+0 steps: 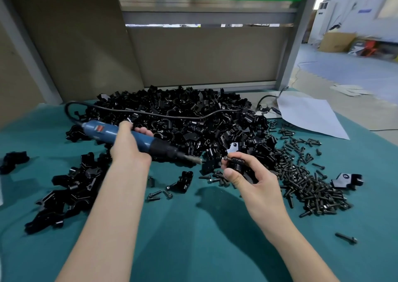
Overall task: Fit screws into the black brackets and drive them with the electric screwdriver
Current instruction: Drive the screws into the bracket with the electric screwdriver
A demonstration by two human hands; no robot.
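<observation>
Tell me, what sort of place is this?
Probably a factory assembly bench: a heap of black brackets and a pile of screws cover the teal mat, and the left hand holds an electric screwdriver.

bright, even light; soft shadows under the arms; wide-angle edges bend.

Left hand (127,147) grips screwdriver (129,135); right hand (249,174) holds bracket (241,166).

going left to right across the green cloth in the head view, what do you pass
lone black bracket → flat cluster of black brackets → left hand gripping the blue electric screwdriver → right hand holding a small black bracket → heap of dark screws → black bracket with a pale face
</observation>
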